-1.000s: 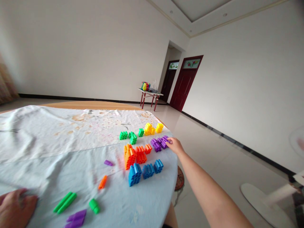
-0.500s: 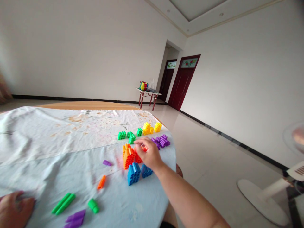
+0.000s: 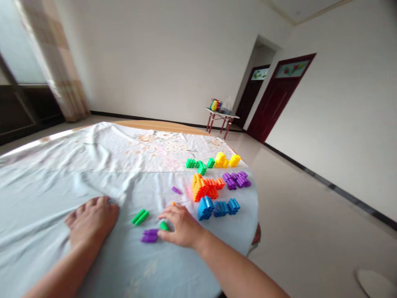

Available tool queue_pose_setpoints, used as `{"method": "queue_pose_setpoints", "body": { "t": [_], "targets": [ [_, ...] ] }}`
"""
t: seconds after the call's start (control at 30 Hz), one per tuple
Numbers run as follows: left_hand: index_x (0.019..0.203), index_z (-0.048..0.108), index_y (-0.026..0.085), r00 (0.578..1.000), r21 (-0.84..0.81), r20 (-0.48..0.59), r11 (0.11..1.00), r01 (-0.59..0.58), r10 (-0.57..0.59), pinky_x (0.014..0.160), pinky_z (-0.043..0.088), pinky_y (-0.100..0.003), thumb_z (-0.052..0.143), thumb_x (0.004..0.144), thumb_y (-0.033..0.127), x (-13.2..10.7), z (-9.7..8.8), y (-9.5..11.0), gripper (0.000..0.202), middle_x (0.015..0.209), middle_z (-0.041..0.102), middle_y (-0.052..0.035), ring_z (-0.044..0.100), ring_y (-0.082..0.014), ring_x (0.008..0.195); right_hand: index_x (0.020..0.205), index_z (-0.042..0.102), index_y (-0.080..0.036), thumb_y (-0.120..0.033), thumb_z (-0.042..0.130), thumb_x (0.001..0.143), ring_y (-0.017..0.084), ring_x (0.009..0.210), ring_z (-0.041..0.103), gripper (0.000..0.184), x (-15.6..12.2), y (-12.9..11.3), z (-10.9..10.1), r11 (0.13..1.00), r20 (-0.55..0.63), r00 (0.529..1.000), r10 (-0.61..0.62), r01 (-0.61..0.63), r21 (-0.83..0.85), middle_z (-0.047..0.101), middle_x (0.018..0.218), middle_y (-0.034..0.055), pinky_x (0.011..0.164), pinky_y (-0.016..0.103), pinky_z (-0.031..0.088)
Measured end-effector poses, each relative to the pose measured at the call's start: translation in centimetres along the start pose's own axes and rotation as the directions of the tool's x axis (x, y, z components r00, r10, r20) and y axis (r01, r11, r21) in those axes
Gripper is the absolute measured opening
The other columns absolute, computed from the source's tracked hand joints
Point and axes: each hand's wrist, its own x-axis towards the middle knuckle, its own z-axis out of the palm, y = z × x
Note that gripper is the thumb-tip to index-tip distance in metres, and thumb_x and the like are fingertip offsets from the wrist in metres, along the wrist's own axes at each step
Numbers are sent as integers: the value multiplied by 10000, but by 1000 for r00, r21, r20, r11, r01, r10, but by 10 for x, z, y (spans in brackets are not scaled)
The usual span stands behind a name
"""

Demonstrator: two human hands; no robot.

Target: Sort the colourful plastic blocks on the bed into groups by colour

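Stubby bright-green peg [image 3: 163, 225] is lying on the pale blue tablecloth [image 3: 46, 198] near the front, poking out leftward from the right hand [image 3: 182, 227]. That hand's thumb and forefinger are pinched onto it, so it's too buried to call its long axis. A purple piece [image 3: 149, 235] sits just left of it, a longer green stick [image 3: 140, 216] is just beyond, and the left hand [image 3: 93, 215] rests flat and spread, farther off left.

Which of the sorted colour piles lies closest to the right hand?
The blue pile, just beside the right hand. The orange pile lies behind it, with the purple pile, green pile and yellow pile farther back.
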Motion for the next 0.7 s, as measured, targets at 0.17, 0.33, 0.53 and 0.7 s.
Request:
{"method": "queue_pose_setpoints", "body": {
  "t": [0.17, 0.33, 0.53, 0.7],
  "targets": [
    [1076, 549, 170, 998, 11, -54, 1000, 8, -7, 922, 247, -431, 260, 845, 352, -2, 3, 0, 412, 1190, 537, -142, 441, -306, 1097, 1046, 629, -206, -279, 697, 709, 175, 991, 543, 351, -2, -2, 3, 999, 19, 1000, 3, -4, 49, 620, 1017, 48, 945, 313, 373],
    [1066, 555, 156, 996, -4, -89, 1000, -4, 4, 918, 247, -436, 277, 842, 340, -5, 5, 1, 402, 1171, 545, -144, 441, -313, 1080, 1059, 611, -198, -330, 677, 737, 168, 977, 538, 354, -1, -14, 8, 997, 59, 996, -61, 59, 40, 627, 987, 36, 958, 319, 343],
    [1087, 535, 137, 998, -17, -56, 1000, -12, 11, 927, 233, -434, 272, 851, 342, -6, -1, 2, 409, 1189, 532, -157, 435, -311, 1098, 1048, 608, -215, -406, 694, 709, 204, 967, 519, 398, -1, -20, 14, 991, 134, 984, -118, 126, -49, 642, 965, 33, 917, 353, 340],
    [1091, 524, 177, 1000, -21, -6, 1000, 6, -6, 938, 219, -454, 252, 847, 400, -1, -1, -1, 428, 1222, 511, -150, 428, -334, 1115, 1000, 617, -230, -537, 642, 727, 216, 964, 512, 412, 0, -16, 16, 988, 52, 998, -43, 50, -144, 643, 934, 43, 901, 371, 327]
  ]
}}
